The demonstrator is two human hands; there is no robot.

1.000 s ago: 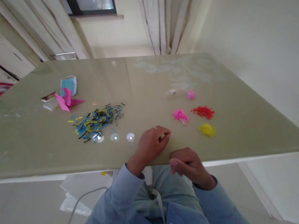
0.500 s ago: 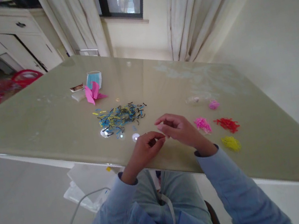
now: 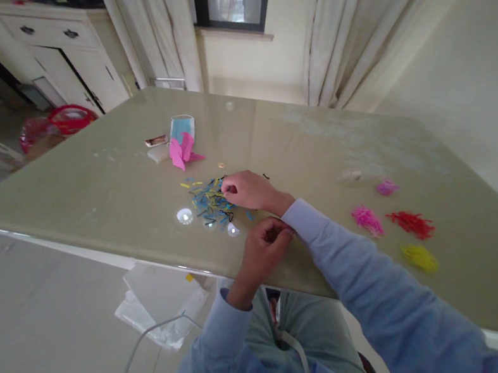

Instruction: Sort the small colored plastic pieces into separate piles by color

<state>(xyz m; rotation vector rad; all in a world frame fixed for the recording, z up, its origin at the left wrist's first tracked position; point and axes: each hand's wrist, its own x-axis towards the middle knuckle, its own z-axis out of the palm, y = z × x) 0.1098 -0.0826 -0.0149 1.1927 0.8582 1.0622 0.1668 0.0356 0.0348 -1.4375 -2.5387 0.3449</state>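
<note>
A loose pile of small blue, yellow and black rubber bands [image 3: 211,203] lies on the table. My right hand [image 3: 252,191] reaches over the pile's right side, fingers curled and thumb and forefinger close together at the bands. Whatever is between those fingertips is too small to make out. Nearer the table's front edge, my left hand [image 3: 265,251] is closed in a pinch, its fingertips beside my right sleeve. Anything it pinches is hidden or too tiny to name.
On the right of the table [image 3: 298,139] are pink strands [image 3: 367,221], red strands [image 3: 411,225], yellow strands [image 3: 420,258] and a small purple-pink bundle [image 3: 387,187]. Behind the pile lie a pink folded paper [image 3: 183,152] and a blue face mask [image 3: 182,127].
My right hand has moved left and away from me, from beside my left hand to the rubber band pile. My left hand keeps its pinch. The whole view has shifted a little.
</note>
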